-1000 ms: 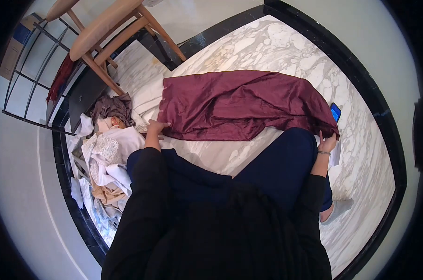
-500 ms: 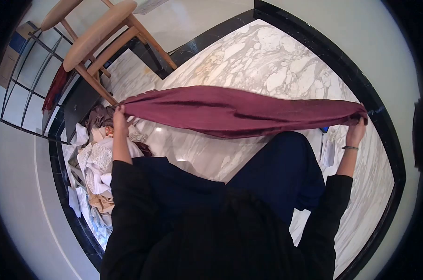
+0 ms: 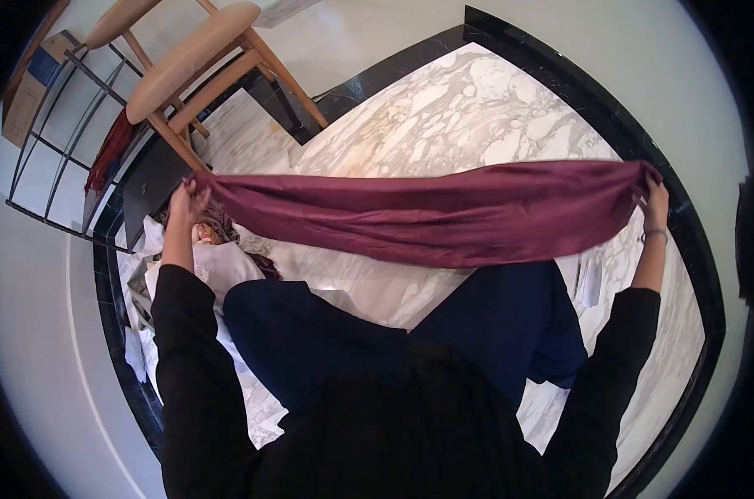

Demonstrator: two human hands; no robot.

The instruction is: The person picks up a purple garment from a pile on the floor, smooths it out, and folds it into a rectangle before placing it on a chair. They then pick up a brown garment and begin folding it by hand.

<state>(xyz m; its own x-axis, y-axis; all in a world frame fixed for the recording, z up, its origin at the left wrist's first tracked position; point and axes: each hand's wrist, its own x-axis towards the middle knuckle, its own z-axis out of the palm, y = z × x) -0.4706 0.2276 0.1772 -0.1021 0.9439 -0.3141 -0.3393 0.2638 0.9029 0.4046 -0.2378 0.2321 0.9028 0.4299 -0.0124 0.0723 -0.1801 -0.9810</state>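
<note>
A long maroon cloth stretches across the head view, held up in front of my bent knees. My left hand grips its left end, the fingers partly spread around the fabric. At the far end my right hand is closed on the other gathered corner. The cloth hangs in lengthwise folds between both hands and sags toward my lap. Its lower edge passes just above my right knee.
Beside my left arm lies a pile of crumpled clothes, mostly white. A wooden chair and a black wire rack stand at the upper left. Marble floor runs to a black border and walls.
Both hands have moved outward, the left one leftward and the right one slightly up and right. The cloth between them is drawn wider, and its lower edge now hangs further down on the right.
</note>
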